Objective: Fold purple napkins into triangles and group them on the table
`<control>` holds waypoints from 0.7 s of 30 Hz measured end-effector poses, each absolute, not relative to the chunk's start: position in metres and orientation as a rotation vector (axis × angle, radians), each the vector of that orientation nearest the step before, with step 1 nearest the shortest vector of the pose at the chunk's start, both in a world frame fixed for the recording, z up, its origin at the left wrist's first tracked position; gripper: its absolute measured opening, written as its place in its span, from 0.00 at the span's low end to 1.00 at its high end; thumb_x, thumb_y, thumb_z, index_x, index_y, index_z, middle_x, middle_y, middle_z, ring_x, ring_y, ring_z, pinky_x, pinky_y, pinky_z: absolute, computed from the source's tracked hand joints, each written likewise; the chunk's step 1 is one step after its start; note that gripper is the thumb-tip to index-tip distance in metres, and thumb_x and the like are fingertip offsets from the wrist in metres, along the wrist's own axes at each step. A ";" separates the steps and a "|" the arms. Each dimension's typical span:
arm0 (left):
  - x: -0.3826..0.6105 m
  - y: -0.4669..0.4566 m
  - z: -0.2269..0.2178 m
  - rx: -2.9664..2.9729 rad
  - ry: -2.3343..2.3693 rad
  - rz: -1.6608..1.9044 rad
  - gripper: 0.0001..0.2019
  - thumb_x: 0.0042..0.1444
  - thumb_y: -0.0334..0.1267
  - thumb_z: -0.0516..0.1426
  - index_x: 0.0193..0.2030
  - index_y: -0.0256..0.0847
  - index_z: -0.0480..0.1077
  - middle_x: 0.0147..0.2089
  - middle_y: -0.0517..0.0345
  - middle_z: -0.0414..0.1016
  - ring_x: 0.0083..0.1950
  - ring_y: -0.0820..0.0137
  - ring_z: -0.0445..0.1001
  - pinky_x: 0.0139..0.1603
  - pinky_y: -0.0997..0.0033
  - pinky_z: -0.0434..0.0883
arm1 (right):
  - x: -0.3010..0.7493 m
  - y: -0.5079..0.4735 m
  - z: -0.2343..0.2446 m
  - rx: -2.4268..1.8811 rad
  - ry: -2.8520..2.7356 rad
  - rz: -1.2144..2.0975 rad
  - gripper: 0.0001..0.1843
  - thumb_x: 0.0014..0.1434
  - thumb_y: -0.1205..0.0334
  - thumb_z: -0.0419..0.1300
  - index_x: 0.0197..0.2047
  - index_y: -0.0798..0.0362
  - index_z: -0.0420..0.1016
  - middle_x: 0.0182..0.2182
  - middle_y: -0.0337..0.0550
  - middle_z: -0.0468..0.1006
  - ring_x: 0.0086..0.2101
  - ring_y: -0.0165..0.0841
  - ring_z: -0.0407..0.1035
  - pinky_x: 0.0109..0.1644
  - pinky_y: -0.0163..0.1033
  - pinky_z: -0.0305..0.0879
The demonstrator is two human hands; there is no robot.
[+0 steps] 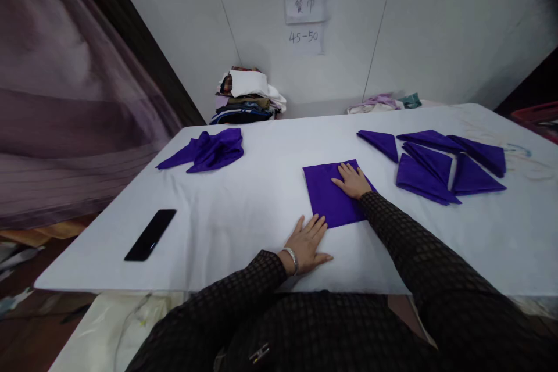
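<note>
A purple cloth napkin (326,200), folded into a square, lies flat on the white-covered table (244,203) in front of me. My right hand (352,181) rests on its upper right part, fingers spread and palm down. At the napkin's lower left corner is my left hand (305,247), flat with the fingers apart; its fingertips reach the near edge, and the palm lies on the white cloth. Neither hand grips anything. To the right lie several purple napkins folded into triangles (422,177). A crumpled heap of purple cloth (218,150) sits at the far left.
A black phone (150,235) lies at the table's left. Behind the table, a stack of folded clothes (248,96) stands by the wall, with more cloth (383,103) further right. A pinkish curtain (65,87) hangs at the left. Handwritten paper signs (304,3) are on the wall.
</note>
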State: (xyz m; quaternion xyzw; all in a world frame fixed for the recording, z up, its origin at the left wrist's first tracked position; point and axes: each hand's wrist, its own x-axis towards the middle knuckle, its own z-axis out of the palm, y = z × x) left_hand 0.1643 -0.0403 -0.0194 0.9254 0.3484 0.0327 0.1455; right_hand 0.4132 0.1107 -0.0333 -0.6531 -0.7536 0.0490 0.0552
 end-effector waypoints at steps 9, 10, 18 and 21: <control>0.158 0.038 0.001 1.894 1.488 0.635 0.19 0.57 0.43 0.55 0.53 0.38 0.69 0.55 0.49 0.73 0.53 0.65 0.72 0.58 0.63 0.65 | 0.412 0.110 -0.031 -1.982 -2.276 0.193 0.38 0.64 0.40 0.37 0.68 0.58 0.51 0.67 0.49 0.49 0.65 0.41 0.41 0.66 0.53 0.38; 0.161 0.055 0.003 1.705 1.575 0.634 0.18 0.57 0.41 0.56 0.53 0.39 0.69 0.53 0.50 0.74 0.48 0.67 0.75 0.54 0.65 0.68 | 0.412 0.110 -0.031 -1.981 -2.275 0.196 0.38 0.64 0.40 0.37 0.68 0.58 0.51 0.67 0.49 0.49 0.65 0.41 0.41 0.66 0.53 0.37; 0.201 0.143 -0.003 1.427 1.749 0.568 0.18 0.61 0.45 0.50 0.44 0.33 0.73 0.37 0.48 0.78 0.29 0.72 0.76 0.27 0.76 0.69 | 0.412 0.110 -0.033 -1.969 -2.269 0.167 0.39 0.64 0.39 0.37 0.67 0.57 0.51 0.67 0.49 0.49 0.65 0.42 0.41 0.66 0.53 0.37; 0.206 0.160 -0.006 1.451 1.827 0.510 0.20 0.60 0.50 0.50 0.36 0.34 0.75 0.33 0.48 0.78 0.31 0.68 0.76 0.29 0.74 0.69 | 0.411 0.109 -0.033 -1.967 -2.269 0.165 0.38 0.64 0.39 0.37 0.67 0.56 0.51 0.67 0.50 0.49 0.65 0.42 0.41 0.65 0.53 0.38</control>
